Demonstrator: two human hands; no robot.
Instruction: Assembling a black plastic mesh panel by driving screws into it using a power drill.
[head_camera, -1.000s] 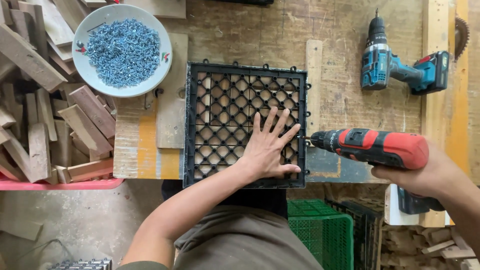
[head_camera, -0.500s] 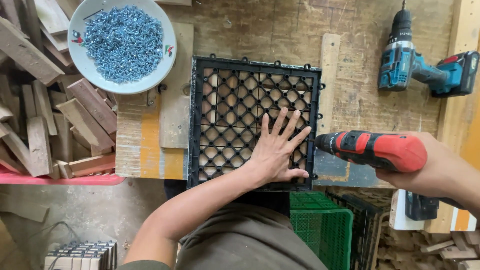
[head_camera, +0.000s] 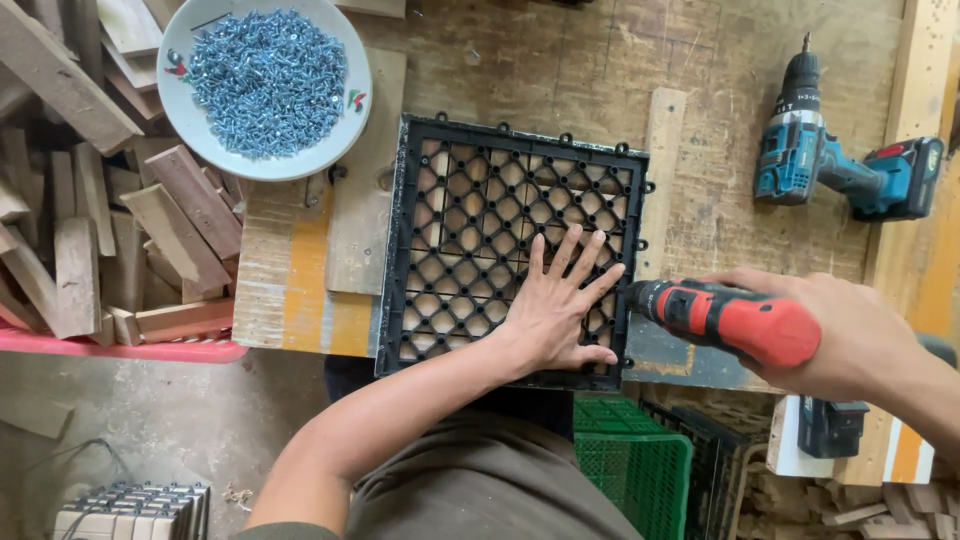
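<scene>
A worn wooden workbench (head_camera: 560, 70), scuffed and stained, with a bin of wood offcuts (head_camera: 90, 230) to the left and a white bowl of blue screws (head_camera: 262, 80) at its corner. Centre of the bench: a black plastic grid tile (head_camera: 480, 210), lying flat, wooden slats showing through the lattice. Left hand (head_camera: 560, 315) pressed flat on the tile's lower right part, fingers spread, gripping nothing. Right hand (head_camera: 850, 335) wrapped tight around a red drill (head_camera: 730, 320), its nose at the tile's right edge. A teal drill (head_camera: 840, 170) lying idle, well apart. Likely light and fairly stiff, the lattice slightly flexible and prone to sliding; best held down by palm pressure or taken by the rim.
</scene>
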